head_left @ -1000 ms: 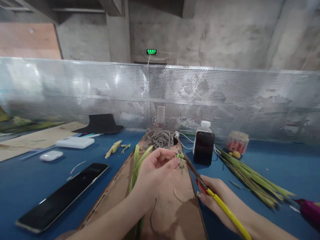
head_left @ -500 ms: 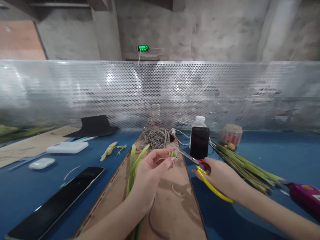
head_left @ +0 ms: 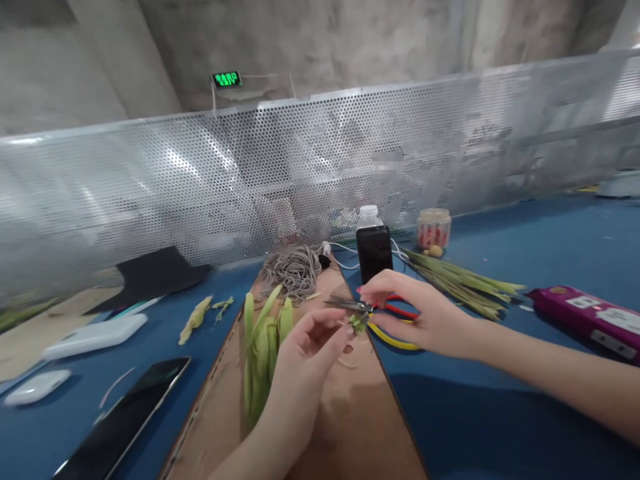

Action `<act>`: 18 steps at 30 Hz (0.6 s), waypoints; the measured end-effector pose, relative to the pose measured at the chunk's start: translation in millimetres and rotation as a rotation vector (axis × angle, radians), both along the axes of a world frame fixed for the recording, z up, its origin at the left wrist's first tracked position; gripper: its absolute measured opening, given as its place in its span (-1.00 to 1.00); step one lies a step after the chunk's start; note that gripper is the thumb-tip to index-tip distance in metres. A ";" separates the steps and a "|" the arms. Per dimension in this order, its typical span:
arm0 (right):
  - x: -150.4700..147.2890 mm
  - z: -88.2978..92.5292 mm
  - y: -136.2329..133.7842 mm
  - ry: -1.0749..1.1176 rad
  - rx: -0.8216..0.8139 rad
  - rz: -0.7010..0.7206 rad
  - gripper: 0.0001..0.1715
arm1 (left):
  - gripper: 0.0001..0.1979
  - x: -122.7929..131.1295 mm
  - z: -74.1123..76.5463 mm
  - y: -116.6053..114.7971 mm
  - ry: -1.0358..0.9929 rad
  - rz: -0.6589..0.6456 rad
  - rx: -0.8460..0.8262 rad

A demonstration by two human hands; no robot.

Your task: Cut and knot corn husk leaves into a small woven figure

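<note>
Over the cardboard strip (head_left: pixel 360 420), my left hand (head_left: pixel 307 367) pinches a small green piece (head_left: pixel 359 323), apparently of folded leaf, between thumb and fingertips. My right hand (head_left: pixel 430 317) keeps hold of scissors (head_left: pixel 395 341) with one red and one yellow handle. Their blades point left, just above my left fingertips. The thumb and finger of this hand also come close to the green piece; whether they touch it I cannot tell. Long pale-green leaves (head_left: pixel 261 373) lie on the cardboard beside my left wrist, which partly hides them.
A heap of grey cord (head_left: pixel 295 272) lies at the cardboard's far end. Beyond my right hand, a phone (head_left: pixel 375 253) leans on a white-capped bottle (head_left: pixel 369 215). Leaf stalks (head_left: pixel 457 283) and a purple packet (head_left: pixel 587 320) are on the right; another phone (head_left: pixel 130 417) lies left.
The camera view has tilted and turned right. My right hand has moved left to the green piece, with the scissors turned across above my left fingers. My left hand keeps its pinch.
</note>
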State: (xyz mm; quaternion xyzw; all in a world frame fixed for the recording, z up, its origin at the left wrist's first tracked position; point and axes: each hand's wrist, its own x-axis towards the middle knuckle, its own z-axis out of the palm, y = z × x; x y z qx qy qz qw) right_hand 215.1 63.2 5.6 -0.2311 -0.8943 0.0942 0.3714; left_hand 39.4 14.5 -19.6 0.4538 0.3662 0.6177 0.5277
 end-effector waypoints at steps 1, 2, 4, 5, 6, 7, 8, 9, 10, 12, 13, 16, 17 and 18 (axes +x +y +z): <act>-1.0 0.8 -2.9 0.016 -0.010 0.057 -0.71 | -0.80 0.7 -0.6 -0.5 0.002 -0.013 -0.005; -1.9 0.8 -4.9 0.024 -0.012 0.094 -0.70 | -0.80 1.2 -1.0 -0.7 0.005 -0.021 -0.009; -3.2 -0.4 -6.6 0.031 -0.007 0.129 -0.71 | -0.80 1.5 -1.6 -0.5 0.017 -0.020 -0.008; -3.6 -1.1 -6.8 0.034 -0.001 0.138 -0.74 | -0.81 1.5 -1.6 -0.2 0.024 -0.014 -0.008; -3.8 -1.7 -6.7 0.034 0.007 0.148 -0.76 | -0.81 1.5 -1.7 0.1 0.030 -0.009 -0.010; -3.9 -1.9 -6.6 0.029 0.015 0.158 -0.79 | -0.81 1.6 -1.8 0.4 0.033 -0.006 -0.013; -4.0 -2.0 -6.6 0.020 0.018 0.170 -0.81 | -0.81 1.6 -1.9 0.4 0.034 -0.008 -0.019; -4.1 -2.0 -6.6 0.008 0.016 0.179 -0.83 | -0.81 1.7 -2.0 0.3 0.033 -0.014 -0.025; -4.3 -2.1 -6.7 -0.002 0.012 0.184 -0.85 | -0.81 1.8 -2.3 -0.1 0.030 -0.023 -0.029; -5.0 -2.4 -7.1 -0.011 0.000 0.179 -0.87 | -0.82 2.0 -2.8 -1.1 0.029 -0.038 -0.034; -5.4 -2.9 -7.4 -0.007 -0.006 0.170 -0.87 | -0.82 2.0 -3.0 -1.6 0.032 -0.044 -0.035; -6.8 -5.0 -8.3 0.008 -0.027 0.140 -0.86 | -0.82 2.1 -3.5 -2.1 0.037 -0.057 -0.031; -7.2 -5.8 -8.7 0.010 -0.038 0.137 -0.86 | -0.82 2.1 -3.7 -2.0 0.037 -0.069 -0.027; -7.7 -6.5 -9.2 0.013 -0.046 0.134 -0.85 | -0.82 2.2 -3.8 -1.7 0.037 -0.081 -0.022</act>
